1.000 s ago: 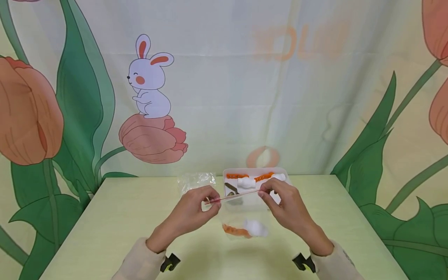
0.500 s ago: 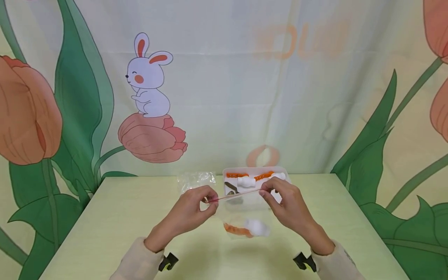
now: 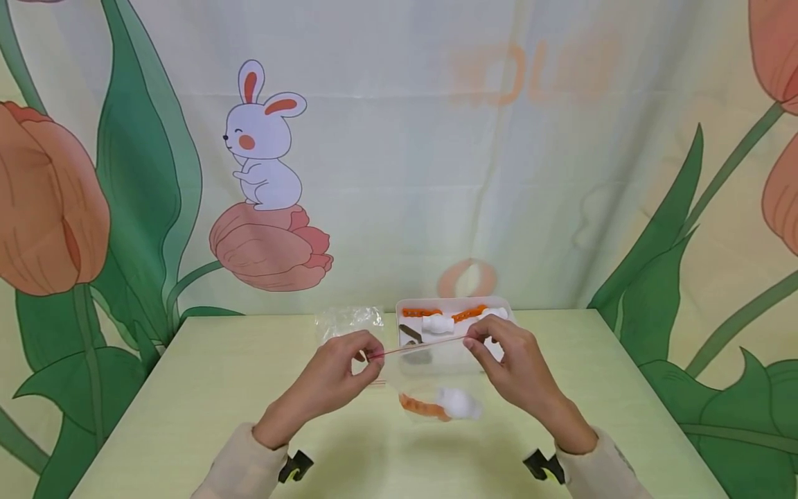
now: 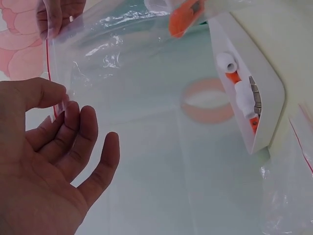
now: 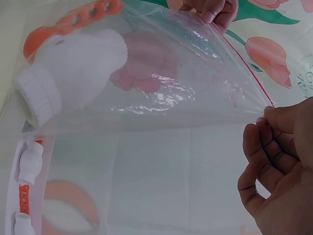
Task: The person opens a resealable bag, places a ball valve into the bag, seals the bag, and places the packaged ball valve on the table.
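A clear zip bag [image 5: 161, 93] with a red seal line [image 3: 430, 344] hangs between the two hands above the table. My left hand [image 3: 346, 367] pinches the left end of its top edge between thumb and fingertips. At the opposite end, my right hand [image 3: 514, 360] pinches the top corner, and the seal is stretched taut. Inside the bag lie a white bottle-shaped plastic part [image 5: 78, 68] and an orange strip with holes [image 5: 73, 24], both low in the bag. In the left wrist view, the left hand's other fingers are loosely bent beside the edge.
Behind the bag stands a white tray [image 3: 454, 302] holding white bottle-shaped parts [image 3: 438, 324], orange strips [image 3: 422, 313] and dark grey-green pieces [image 3: 410, 334]. Left of it lies another clear bag [image 3: 349, 322] on the pale green table [image 3: 218, 395]. A printed curtain [image 3: 386, 152] hangs behind.
My left hand has slid slightly left along the seal towards its end. The right hand has barely moved, and the bag's contents have shifted slightly right.
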`<move>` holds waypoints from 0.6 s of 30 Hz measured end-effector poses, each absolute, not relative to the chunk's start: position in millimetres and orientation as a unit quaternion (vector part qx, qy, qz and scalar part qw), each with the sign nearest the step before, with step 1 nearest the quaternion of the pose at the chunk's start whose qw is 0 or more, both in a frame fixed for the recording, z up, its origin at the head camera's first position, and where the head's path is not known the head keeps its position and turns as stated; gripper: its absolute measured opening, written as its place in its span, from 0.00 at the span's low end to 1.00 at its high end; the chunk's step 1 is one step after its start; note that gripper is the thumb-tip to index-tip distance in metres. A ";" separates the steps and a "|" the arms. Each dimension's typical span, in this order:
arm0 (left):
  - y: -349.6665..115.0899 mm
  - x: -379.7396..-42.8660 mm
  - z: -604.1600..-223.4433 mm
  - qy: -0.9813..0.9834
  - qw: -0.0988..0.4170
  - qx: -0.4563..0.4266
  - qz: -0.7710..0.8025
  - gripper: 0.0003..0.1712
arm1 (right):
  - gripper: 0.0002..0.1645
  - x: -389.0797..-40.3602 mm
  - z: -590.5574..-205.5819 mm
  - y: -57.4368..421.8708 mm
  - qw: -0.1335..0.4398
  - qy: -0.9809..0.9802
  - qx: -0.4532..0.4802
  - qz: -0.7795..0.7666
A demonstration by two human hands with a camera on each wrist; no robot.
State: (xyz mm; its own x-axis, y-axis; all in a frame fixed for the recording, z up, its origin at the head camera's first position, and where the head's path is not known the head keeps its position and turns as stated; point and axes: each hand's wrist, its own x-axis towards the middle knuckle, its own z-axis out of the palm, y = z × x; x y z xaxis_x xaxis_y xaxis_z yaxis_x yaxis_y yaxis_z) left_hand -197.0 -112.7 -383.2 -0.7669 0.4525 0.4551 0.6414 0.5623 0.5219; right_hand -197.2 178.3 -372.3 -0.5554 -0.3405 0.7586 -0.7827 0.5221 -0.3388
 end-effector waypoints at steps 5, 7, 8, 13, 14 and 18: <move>-117.3 -196.5 -384.5 -0.876 0.127 -0.301 -0.356 0.04 | 0.10 -197.2 -372.5 178.7 0.319 -0.813 0.341 0.347; -119.3 -196.8 -385.5 -0.876 0.128 -0.298 -0.358 0.05 | 0.10 -197.4 -372.5 179.1 0.318 -0.814 0.340 0.347; -120.0 -197.1 -385.9 -0.875 0.130 -0.297 -0.359 0.06 | 0.10 -197.7 -372.5 179.2 0.318 -0.815 0.339 0.346; -121.7 -198.3 -387.4 -0.871 0.148 -0.308 -0.353 0.06 | 0.08 -198.1 -372.1 179.1 0.310 -0.818 0.340 0.346; -122.1 -198.5 -387.9 -0.869 0.152 -0.311 -0.353 0.06 | 0.08 -198.0 -372.0 179.0 0.308 -0.819 0.340 0.346; -124.5 -198.4 -388.5 -0.859 0.160 -0.321 -0.366 0.04 | 0.07 -197.4 -371.4 178.3 0.303 -0.820 0.338 0.349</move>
